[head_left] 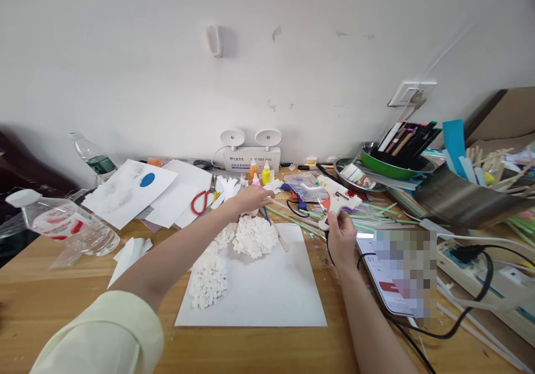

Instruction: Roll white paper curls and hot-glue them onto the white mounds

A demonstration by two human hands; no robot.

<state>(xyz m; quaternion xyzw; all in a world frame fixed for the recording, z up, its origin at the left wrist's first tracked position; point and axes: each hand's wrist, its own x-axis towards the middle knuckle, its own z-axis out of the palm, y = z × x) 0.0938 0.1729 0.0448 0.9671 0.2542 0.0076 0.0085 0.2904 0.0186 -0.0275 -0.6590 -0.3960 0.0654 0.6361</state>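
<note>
One glue gun btwn curled R fingers, body mostly fwd, L fingers w/ hold unclear

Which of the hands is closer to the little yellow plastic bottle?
Left. The left hand is just in front of the yellow bottle; the right hand is farther off to the right, holding a white-and-orange glue gun.

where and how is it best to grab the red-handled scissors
I'd take the scissors by their red handles, coming from the near side with the left hand. The handles lie toward the person, while the blades point away toward the wall, so this grip should keep fingers off the cutting edges.
</note>
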